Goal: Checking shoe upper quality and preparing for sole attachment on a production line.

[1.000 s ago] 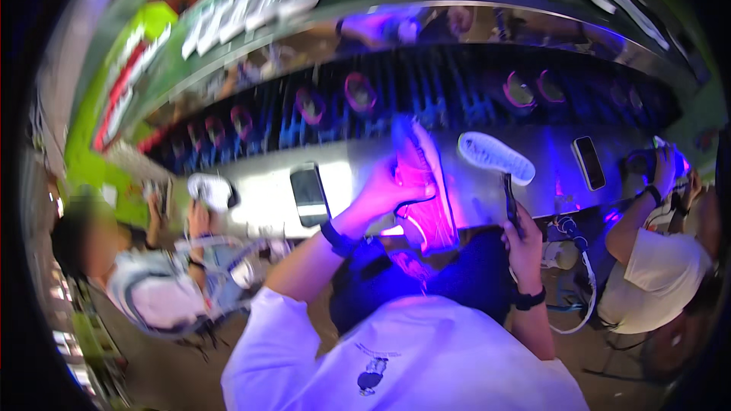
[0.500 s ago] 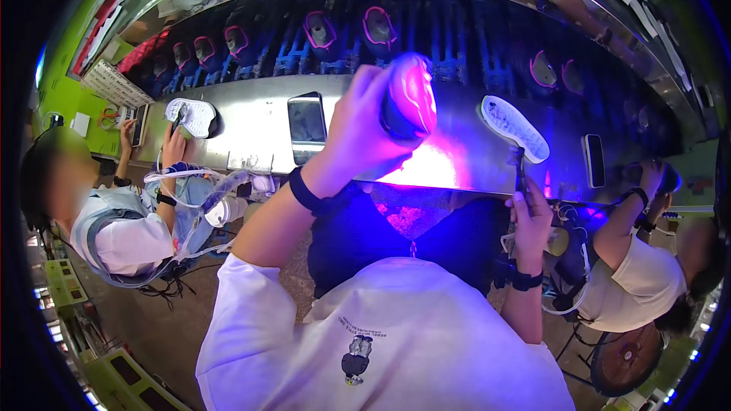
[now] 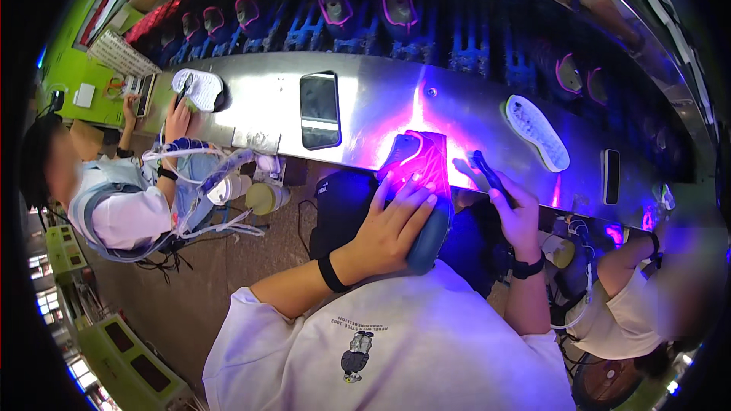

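Two hands at the near edge of a long metal table (image 3: 365, 95), both the wearer's own. Left hand (image 3: 392, 228): fingers spread and pressed over the side of a dark shoe (image 3: 426, 205), clasping it; black band on the wrist. Shoe: its top glows pink under violet light, front end resting on the table edge, heel end hanging toward the wearer's lap. Right hand (image 3: 516, 213): closed around a slim dark tool (image 3: 486, 171), possibly a small brush or pen, though the blur does not let one tell; the tool's tip points up and to the left, just beside the shoe but apart from it; dark watch on the wrist. On the table: one black phone (image 3: 319, 109) lying flat, to the left of the shoe; one pale shoe sole (image 3: 537, 133) lying tread side up, to the right of the tool; one further dark phone (image 3: 611, 176) near the right end. Behind the table: a dark rack (image 3: 396, 23) carrying a row of shoe forms outlined in pink. To the wearer's left: a seated person in a pale top (image 3: 122, 213), one hand on a white sole (image 3: 196, 89) at the table's left end. To the wearer's right: another seated person in a white shirt (image 3: 624, 312), largely blurred. Wearer's garment: a white shirt (image 3: 396, 350) with a small printed figure on the chest.
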The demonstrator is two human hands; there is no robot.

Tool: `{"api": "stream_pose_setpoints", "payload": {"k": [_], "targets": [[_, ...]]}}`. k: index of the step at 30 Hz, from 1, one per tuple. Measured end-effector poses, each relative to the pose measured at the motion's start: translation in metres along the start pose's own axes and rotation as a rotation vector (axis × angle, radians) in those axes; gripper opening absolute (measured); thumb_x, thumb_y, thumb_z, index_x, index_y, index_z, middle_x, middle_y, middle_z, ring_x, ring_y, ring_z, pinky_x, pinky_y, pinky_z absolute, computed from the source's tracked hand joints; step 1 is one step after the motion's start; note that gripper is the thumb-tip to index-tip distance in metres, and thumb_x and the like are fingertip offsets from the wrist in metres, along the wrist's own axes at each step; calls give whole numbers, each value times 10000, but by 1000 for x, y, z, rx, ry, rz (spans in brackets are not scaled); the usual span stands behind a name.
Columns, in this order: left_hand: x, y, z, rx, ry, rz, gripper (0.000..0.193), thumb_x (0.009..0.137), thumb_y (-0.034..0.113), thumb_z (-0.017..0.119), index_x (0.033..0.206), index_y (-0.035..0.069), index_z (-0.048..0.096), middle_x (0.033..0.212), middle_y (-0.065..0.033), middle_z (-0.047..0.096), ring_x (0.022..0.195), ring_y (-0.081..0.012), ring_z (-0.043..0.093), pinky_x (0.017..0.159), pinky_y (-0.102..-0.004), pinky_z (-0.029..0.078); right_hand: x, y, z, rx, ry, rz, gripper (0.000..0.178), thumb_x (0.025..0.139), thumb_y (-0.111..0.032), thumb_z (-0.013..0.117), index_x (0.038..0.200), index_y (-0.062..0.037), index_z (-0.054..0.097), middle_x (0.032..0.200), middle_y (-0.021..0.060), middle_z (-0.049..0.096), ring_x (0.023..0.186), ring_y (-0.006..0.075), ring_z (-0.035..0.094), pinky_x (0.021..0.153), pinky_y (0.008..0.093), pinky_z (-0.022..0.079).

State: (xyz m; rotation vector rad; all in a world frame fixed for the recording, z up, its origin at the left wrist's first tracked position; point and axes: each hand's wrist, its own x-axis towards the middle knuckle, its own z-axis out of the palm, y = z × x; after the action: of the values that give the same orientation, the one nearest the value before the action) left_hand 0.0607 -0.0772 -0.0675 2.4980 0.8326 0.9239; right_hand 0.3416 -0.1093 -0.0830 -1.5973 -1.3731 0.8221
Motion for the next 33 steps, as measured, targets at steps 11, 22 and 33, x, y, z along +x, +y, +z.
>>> {"api": "stream_pose_setpoints", "payload": {"k": [11, 22, 33], "targets": [[-22, -18, 6, 49, -167, 176, 545, 824, 190, 684, 1299, -45, 561, 1402, -237, 551, 1350, -422, 504, 1142, -712, 233, 11, 12, 21, 84, -133, 205, 373, 964, -123, 694, 1316, -9, 646, 938, 0, 680, 818, 72, 616, 752, 244, 513], [-24, -24, 4, 24, -176, 184, 510, 839, 171, 629, 1309, -20, 589, 1394, -205, 543, 1405, -356, 452, 1166, -708, 215, -27, 10, 22, 111, -116, 216, 350, 938, -121, 720, 1244, 42, 669, 1062, 69, 725, 940, 125, 642, 887, 286, 502], [-12, -16, -2, 103, -211, 219, 531, 870, 165, 570, 1364, -26, 536, 1399, -211, 541, 1365, -365, 492, 1158, -684, 246, -67, -2, 0, 205, -235, 324, 396, 934, -124, 713, 1286, 43, 643, 952, 28, 681, 832, 91, 605, 764, 251, 493]]}}
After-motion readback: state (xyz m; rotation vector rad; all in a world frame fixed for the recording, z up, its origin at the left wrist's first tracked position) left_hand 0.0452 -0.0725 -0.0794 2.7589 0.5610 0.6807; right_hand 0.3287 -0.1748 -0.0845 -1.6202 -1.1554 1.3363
